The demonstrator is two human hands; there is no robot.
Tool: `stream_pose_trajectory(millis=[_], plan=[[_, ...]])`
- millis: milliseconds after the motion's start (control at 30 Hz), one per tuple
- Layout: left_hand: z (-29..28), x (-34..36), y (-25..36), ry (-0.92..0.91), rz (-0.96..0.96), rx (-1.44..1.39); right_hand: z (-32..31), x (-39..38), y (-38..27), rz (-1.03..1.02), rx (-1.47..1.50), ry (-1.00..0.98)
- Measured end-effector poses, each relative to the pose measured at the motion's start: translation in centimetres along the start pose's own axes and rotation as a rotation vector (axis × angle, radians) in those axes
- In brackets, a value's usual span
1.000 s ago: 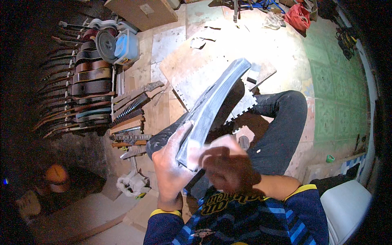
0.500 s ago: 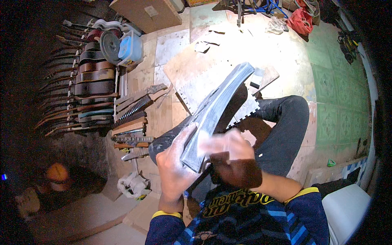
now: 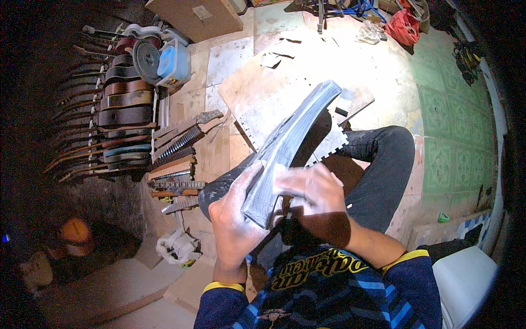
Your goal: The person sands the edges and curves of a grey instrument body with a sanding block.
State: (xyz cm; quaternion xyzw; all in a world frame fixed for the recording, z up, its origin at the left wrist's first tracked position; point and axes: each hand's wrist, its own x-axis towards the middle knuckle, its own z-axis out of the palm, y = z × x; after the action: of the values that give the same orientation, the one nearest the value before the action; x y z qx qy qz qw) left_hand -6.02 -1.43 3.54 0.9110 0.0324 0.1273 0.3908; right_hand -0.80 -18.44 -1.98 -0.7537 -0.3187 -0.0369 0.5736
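Note:
A curved, dark guitar body, streaked with whitish dust, slants up across my lap, its edge side facing me. My left hand is closed round its near left side, the thumb lying along the edge and the palm beneath the squared near end. Against the right side of that end rests my right hand, fingers bent and pressed together. Whatever lies under those fingers is hidden from view. White dust coats both hands.
Several guitars stand in a row at the left, with guitar necks beside my knee. A blue-lidded tub stands near them. Under the work lies a pale board. A red bag sits far right, a white seat near right.
My right hand has shifted slightly right and upward along the near end of the guitar body and is less blurred. My left hand keeps its hold.

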Motion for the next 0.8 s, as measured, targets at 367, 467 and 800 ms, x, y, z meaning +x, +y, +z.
stream_pose_trajectory(millis=[367, 467, 800], plan=[[-0.2, -0.1, -0.2, -0.008, 0.012, 0.004, 0.5, 0.0, 0.2, -0.009, 0.062, 0.080], [-0.5, 0.0, 0.1, -0.032, 0.022, 0.026, 0.7, -0.2, 0.3, -0.002, 0.107, 0.105], [-0.4, -0.1, 0.3, -0.043, -0.059, 0.014, 0.5, -0.7, 0.4, 0.049, 0.154, 0.050]])
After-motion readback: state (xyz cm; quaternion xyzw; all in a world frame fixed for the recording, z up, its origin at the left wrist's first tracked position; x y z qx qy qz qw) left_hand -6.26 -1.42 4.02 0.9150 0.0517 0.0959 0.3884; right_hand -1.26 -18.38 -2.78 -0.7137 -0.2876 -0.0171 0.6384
